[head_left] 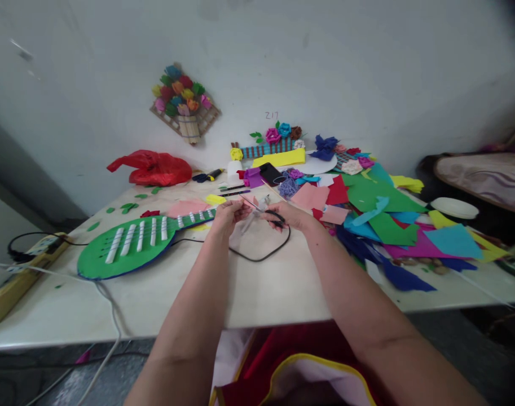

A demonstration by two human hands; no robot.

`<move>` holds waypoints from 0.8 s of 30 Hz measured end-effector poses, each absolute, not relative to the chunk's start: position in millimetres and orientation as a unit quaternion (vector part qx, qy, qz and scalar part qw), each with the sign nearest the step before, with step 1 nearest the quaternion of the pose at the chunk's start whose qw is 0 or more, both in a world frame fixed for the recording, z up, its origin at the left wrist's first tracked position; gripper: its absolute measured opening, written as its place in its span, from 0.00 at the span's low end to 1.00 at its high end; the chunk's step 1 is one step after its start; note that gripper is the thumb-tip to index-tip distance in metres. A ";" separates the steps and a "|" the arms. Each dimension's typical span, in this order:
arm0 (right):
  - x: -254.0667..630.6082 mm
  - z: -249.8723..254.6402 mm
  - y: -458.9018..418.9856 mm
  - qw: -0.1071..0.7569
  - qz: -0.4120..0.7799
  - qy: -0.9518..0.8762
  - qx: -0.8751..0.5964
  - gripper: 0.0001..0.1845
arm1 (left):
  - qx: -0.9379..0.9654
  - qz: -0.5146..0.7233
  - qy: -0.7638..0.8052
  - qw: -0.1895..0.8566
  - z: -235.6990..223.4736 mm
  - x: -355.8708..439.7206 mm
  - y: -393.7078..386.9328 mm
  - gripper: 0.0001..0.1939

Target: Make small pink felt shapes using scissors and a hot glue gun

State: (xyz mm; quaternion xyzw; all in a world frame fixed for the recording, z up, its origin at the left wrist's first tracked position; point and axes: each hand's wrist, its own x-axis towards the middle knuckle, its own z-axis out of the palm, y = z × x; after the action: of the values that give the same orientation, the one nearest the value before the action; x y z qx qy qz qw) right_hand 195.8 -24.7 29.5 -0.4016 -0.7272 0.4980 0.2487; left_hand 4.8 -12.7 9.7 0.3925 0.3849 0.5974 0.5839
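Near the middle of the table, my right hand [289,215] is closed round the black handles of a pair of scissors [276,216]. Their blades point left, toward my left hand [232,215]. My left hand pinches a small piece of pink paper [251,200] at its fingertips, close to the blades. Whether the blades touch the paper is too small to tell. Below the hands a black cord [261,260] loops over the table. A green paper guitar shape [100,251] with white rolled strips lies left of my left hand, its neck reaching close to it.
Coloured paper sheets [375,194] pile up on the right. A phone [271,174], pens [235,192] and paper flowers [273,135] lie toward the wall. A red plastic bag [159,168] sits back left. A yellow power strip [24,276] stands at the left edge with cables.
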 end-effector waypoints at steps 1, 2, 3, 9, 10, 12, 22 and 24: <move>196.0 29.1 -24.3 0.248 0.500 -0.728 -0.399 0.13 | 0.393 0.597 0.385 0.584 9.4 4.6 -12.5 0.04; 196.1 28.8 -24.0 0.249 0.502 -0.728 -0.395 0.13 | 0.395 0.597 0.384 0.583 8.9 4.3 -12.2 0.04; 196.2 28.5 -23.8 0.251 0.505 -0.728 -0.390 0.13 | 0.398 0.597 0.382 0.583 8.4 4.0 -11.9 0.04; 196.7 28.7 -24.4 0.248 0.512 -0.732 -0.376 0.13 | 0.406 0.593 0.377 0.584 7.1 2.6 -11.1 0.03; 196.8 29.0 -24.7 0.248 0.514 -0.730 -0.375 0.13 | 0.406 0.591 0.378 0.585 7.4 2.9 -11.2 0.03; 196.8 29.5 -25.3 0.249 0.518 -0.729 -0.374 0.13 | 0.408 0.586 0.381 0.588 8.0 3.8 -11.5 0.03; 196.2 25.0 -20.0 0.248 0.527 -0.723 -0.372 0.13 | 0.427 0.570 0.385 0.588 8.1 4.8 -11.4 0.04; 195.9 24.1 -19.0 0.248 0.529 -0.722 -0.370 0.12 | 0.427 0.573 0.383 0.586 8.2 4.5 -11.6 0.04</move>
State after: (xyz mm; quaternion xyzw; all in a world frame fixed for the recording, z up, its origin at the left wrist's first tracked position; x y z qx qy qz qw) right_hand 195.9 -19.0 24.1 -0.3703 -0.7220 0.5291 0.2483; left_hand 4.5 -11.6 8.2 0.4267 0.3827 0.5725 0.5862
